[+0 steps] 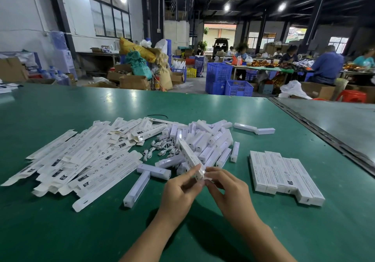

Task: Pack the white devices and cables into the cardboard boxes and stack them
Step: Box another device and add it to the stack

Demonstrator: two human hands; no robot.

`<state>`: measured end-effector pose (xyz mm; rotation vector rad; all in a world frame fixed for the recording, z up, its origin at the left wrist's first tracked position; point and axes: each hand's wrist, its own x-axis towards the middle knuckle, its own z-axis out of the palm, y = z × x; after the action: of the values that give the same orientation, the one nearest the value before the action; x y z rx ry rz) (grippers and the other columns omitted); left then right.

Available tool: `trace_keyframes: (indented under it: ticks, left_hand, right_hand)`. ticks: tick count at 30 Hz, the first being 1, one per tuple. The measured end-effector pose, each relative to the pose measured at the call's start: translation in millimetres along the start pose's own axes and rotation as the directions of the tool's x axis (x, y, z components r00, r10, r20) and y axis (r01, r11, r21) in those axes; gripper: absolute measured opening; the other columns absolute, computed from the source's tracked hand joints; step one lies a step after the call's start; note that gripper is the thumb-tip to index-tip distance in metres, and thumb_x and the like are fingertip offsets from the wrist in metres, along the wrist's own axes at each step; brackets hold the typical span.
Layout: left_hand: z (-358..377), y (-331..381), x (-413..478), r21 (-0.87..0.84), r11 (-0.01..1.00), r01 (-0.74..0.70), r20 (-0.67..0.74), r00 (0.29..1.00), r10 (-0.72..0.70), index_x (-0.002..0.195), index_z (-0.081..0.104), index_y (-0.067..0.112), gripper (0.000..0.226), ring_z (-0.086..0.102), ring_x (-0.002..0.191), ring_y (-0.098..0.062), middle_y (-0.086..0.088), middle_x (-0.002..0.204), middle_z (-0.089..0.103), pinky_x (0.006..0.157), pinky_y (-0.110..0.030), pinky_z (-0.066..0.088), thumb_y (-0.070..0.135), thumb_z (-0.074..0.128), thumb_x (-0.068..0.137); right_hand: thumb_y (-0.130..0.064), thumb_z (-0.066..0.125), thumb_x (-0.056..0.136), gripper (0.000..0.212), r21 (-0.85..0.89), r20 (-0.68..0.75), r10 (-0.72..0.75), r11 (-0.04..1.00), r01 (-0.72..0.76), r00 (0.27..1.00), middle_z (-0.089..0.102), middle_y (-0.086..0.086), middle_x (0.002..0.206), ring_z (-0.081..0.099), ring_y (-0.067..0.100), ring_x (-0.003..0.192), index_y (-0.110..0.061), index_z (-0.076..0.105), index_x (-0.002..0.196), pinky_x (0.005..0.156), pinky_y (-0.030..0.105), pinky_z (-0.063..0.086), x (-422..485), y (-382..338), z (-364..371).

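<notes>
A long white printed box (189,156) slants up from my hands over the green table (60,231). My left hand (180,188) pinches its near end, and my right hand (227,188) pinches the end flap. Behind lies a heap of white bar-shaped devices (207,140), with coiled white cables (162,148) to its left. Two loose devices (142,182) lie in a T left of my hands. Flat unfolded boxes (81,160) spread over the left. A row of closed boxes (284,176) lies side by side at the right.
A metal seam (324,136) divides the green table from a grey table at the right. A thin black tie (158,116) lies beyond the heap. Blue crates (227,81), cartons and seated people at other tables fill the hall behind.
</notes>
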<state>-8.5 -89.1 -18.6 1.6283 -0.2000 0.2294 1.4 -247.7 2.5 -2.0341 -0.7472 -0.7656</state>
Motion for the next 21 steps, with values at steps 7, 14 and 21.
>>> trace_keyframes:
  ticks: [7,14,21]
  left_hand:
    - [-0.2,0.6,-0.6,-0.011,1.000,0.011,-0.006,1.000,-0.011,0.133,0.061,0.030,0.044,0.070,0.105,-0.008,0.009,0.105,0.077,0.093,-0.024,0.053,0.021,0.070,0.092]
    - [0.5,1.3,0.1,-0.011,1.000,0.001,-0.029,1.000,-0.001,0.118,0.067,0.051,0.051,0.071,0.102,-0.009,0.008,0.102,0.077,0.092,-0.030,0.057,0.064,0.075,0.069]
    - [0.4,0.2,1.6,0.006,1.000,-0.030,-0.027,0.999,0.030,0.107,0.069,0.058,0.034,0.072,0.100,-0.011,0.008,0.100,0.077,0.093,-0.036,0.057,0.064,0.071,0.073]
  right_hand:
    - [0.003,0.074,0.082,0.013,0.007,0.009,-0.004,1.000,0.004,1.000,0.071,0.003,0.106,0.070,0.008,0.090,-0.004,0.074,0.093,0.080,0.017,0.056,-0.8,0.4,-0.7]
    - [0.000,0.073,0.082,0.012,-0.012,0.004,-0.032,0.999,0.032,0.999,0.071,0.003,0.106,0.071,0.011,0.088,-0.006,0.075,0.093,0.077,0.025,0.058,-2.2,4.3,-0.3]
    - [0.001,0.079,0.077,0.013,0.022,-0.033,-0.041,0.999,0.042,0.999,0.072,-0.001,0.095,0.070,0.003,0.083,-0.008,0.075,0.086,0.074,0.026,0.058,-0.8,5.1,-1.7]
